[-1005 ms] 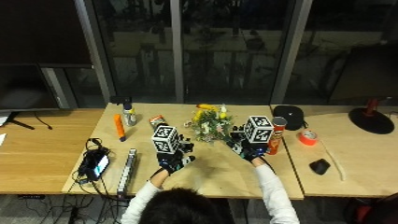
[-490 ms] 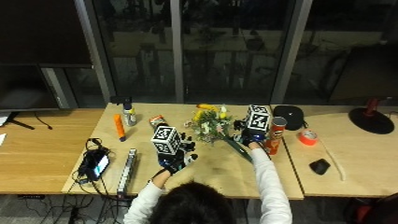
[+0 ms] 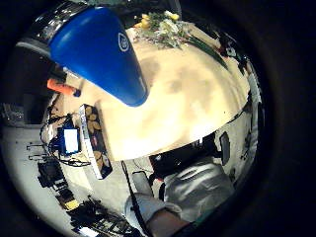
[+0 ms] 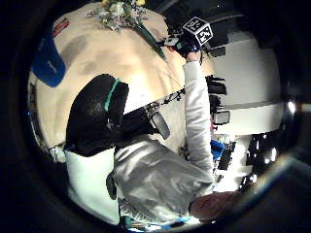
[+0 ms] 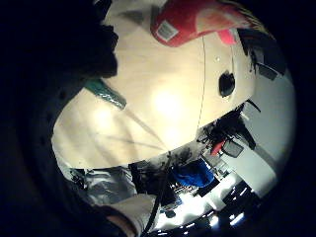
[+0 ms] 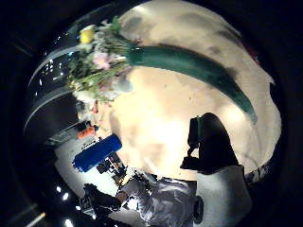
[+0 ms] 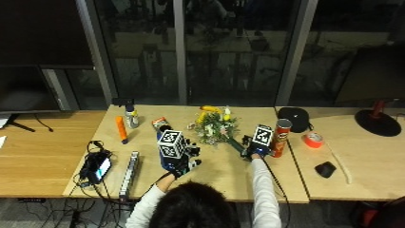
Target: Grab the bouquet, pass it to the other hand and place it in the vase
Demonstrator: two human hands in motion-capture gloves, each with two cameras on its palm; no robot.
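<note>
Right hand [image 7: 255, 151] grips the bouquet [image 7: 215, 129] stem end on the table [image 7: 221, 175], left hand [image 7: 183, 164] open beside the blue vase [image 3: 101, 52].

The right hand [image 7: 253, 151] covers the bouquet [image 7: 214, 128] stem end; its fingers cannot be made out. The blue vase [image 7: 166, 159] is largely hidden under the left hand [image 7: 183, 164].
</note>
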